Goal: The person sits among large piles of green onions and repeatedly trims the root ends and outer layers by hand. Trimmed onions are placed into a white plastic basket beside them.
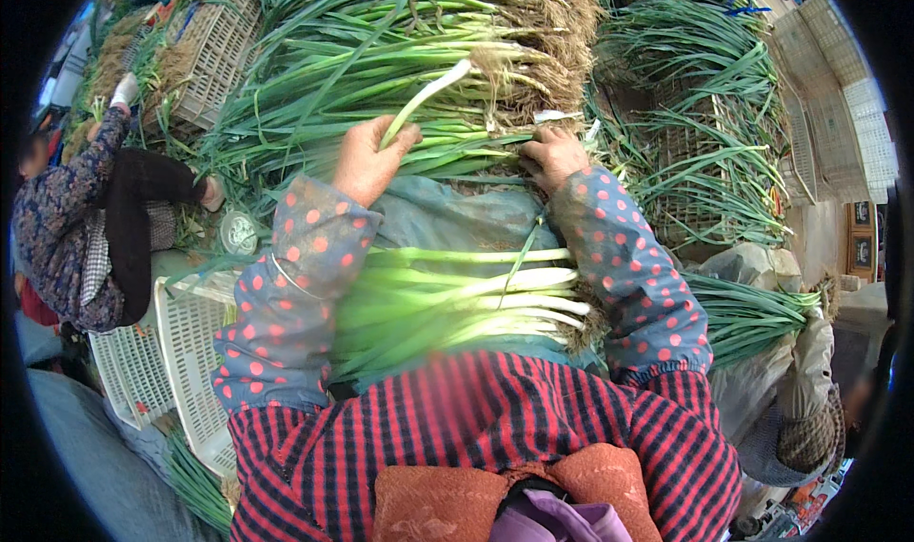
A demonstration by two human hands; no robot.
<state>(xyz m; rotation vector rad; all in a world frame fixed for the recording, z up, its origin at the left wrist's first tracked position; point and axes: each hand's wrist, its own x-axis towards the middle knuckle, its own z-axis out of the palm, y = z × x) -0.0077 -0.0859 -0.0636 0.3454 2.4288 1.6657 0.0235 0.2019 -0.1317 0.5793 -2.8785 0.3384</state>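
A single green onion (430, 92) stands out from my left hand (369, 158), its white end pointing up and right over the pile; the fingers are closed round its stalk. My right hand (555, 158) is at the near right edge of the pile, by the roots, with its fingers curled in; what they grip is hidden. In front of both hands lies the large pile of green onions (381, 76), its brown roots to the right and green leaves to the left. Below my hands, a smaller bunch of green onions with white ends (457, 299) rests across a blue-green cloth (457, 209) on my lap.
White plastic crates (195, 352) stand at my left. A person in a dark flowered jacket (62, 199) sits at the far left beside another crate (214, 52). More green onions (709, 152) lie at the right. A person's covered arm (809, 366) shows at the lower right.
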